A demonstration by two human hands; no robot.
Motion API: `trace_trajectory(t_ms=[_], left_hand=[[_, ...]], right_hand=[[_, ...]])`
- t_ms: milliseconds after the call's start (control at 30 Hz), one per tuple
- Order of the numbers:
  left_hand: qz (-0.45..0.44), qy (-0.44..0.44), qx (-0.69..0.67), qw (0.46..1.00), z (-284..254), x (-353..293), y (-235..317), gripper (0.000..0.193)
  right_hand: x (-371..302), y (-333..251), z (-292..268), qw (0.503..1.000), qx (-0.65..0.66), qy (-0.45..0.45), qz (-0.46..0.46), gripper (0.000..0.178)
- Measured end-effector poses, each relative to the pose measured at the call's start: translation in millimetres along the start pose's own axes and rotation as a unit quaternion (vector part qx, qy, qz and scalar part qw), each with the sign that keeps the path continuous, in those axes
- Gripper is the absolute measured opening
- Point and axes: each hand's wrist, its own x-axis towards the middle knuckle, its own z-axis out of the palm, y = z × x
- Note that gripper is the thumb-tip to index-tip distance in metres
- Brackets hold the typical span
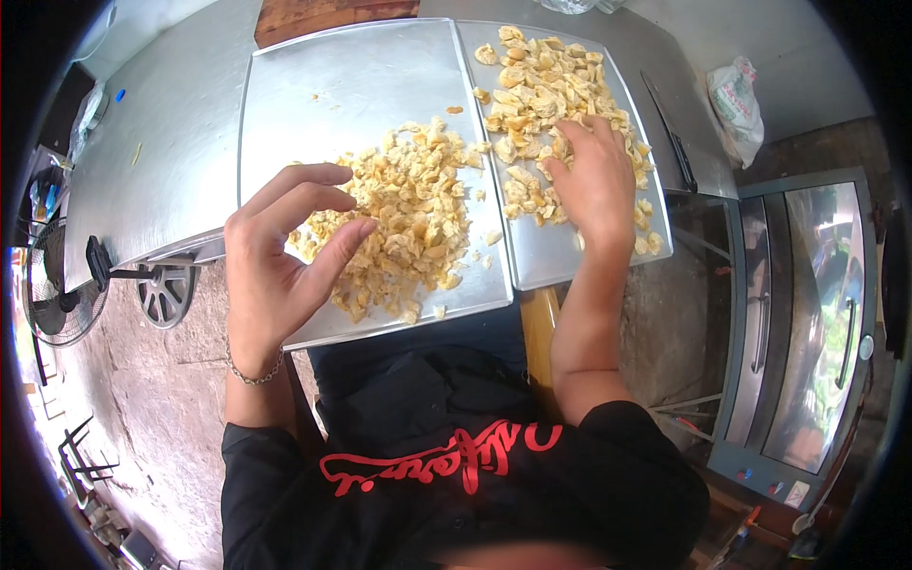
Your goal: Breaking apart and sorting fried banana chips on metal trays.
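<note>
Two shallow metal trays lie side by side on a steel table. A heap of small, pale yellow, irregular food pieces (418, 218) covers the near right part of the left tray (351, 81). Larger pale yellow chunks (546, 81) are spread over the right tray (560, 271); their exact kind I cannot tell. My left hand (285, 237) hovers at the left side of the heap, thumb and curved fingers apart, with nothing visible between them. Over the chunks on the right tray is my right hand (598, 176), thumb apart from the fingers. Its palm side is hidden.
A knife with a black handle (682, 161) lies on the table right of the trays. Beyond it hangs a white plastic bag (736, 109). A wooden board (332, 13) sits behind the left tray. A fan (66, 285) stands at far left, and a metal-doored cabinet (807, 323) at right.
</note>
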Motion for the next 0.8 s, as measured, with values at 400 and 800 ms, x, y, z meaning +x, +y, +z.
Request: trace_trajectory(t_ms=[400, 800], left_hand=[[-0.001, -0.006, -0.003, 1.000, 0, -1, 0, 0.023], [0.005, -0.008, -0.004, 1.000, -1, -2, -3, 0.022]], right_hand=[[5, -2, -7, 0.985, 0.042, -0.164, 0.040, 0.019], [3, 7, 16, 0.990, 0.082, -0.096, -0.058, 0.024]])
